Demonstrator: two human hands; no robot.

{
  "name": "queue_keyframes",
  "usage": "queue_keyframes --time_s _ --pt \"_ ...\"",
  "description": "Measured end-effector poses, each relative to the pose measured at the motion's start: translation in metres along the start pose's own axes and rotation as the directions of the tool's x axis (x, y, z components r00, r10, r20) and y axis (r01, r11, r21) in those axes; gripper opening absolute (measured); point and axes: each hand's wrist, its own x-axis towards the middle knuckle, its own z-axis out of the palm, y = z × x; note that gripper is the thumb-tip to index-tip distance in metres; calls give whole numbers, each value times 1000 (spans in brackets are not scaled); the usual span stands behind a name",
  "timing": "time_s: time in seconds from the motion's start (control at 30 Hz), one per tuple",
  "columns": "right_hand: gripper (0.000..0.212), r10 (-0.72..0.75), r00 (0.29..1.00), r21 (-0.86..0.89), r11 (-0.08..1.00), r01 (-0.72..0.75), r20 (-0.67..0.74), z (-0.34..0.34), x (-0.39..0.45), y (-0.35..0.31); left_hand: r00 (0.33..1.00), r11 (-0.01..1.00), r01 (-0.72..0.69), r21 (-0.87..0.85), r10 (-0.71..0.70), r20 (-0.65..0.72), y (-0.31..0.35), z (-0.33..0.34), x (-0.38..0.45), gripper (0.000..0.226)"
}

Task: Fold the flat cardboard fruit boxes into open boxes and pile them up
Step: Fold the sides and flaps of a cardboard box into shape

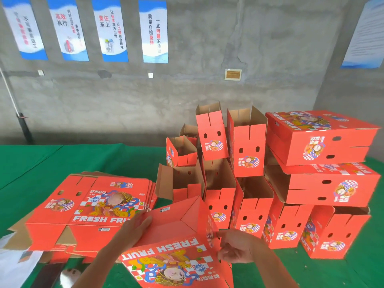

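I hold a red printed "FRESH FRUIT" cardboard box [178,242], half formed, low in the middle of the view. My left hand [136,226] presses flat on its left flap. My right hand [236,249] pinches its right end panel near the finger holes. To the left lies a stack of flat red box blanks [91,206] on the green table. On the right rises a pile of folded open boxes [270,183], some standing on end, some lying on their sides.
The green cloth table [52,161] runs to a grey concrete wall with several posters [153,32]. White paper [14,265] and a dark flat object [48,275] lie at the bottom left edge.
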Motion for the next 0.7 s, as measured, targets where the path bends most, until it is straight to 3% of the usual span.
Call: queue_keyframes --time_s 0.1,0.17,0.27,0.33,0.43,0.53,0.6,0.7 --pt "28 -114 986 -159 983 94 -120 15 -17 -27 999 995 36 -95 -36 7 11 -12 -7 57" --pt "28 -241 953 -209 957 201 -185 23 -38 -55 999 979 32 -201 -24 39 26 -23 -14 47" --pt "19 -434 887 -215 892 399 -156 45 -82 -92 999 933 -45 -357 37 -29 57 -39 -28 33" --pt "27 -526 842 -210 843 496 -121 60 -114 -108 994 890 -95 -446 63 -87 76 -52 -33 27" --pt "33 -620 779 -274 769 578 -94 80 -148 -116 975 810 -214 -546 142 -171 98 -66 -29 36" --pt "36 -781 609 -484 591 645 -142 85 -148 -107 961 731 -271 -626 175 -212 115 -71 -22 53" --pt "40 -867 477 -677 436 592 -142 82 -130 -98 974 700 -225 -678 173 -146 127 -69 -22 67" --pt "45 -901 416 -779 348 522 -124 84 -82 -82 987 649 -96 -754 162 14 138 -58 -19 79"
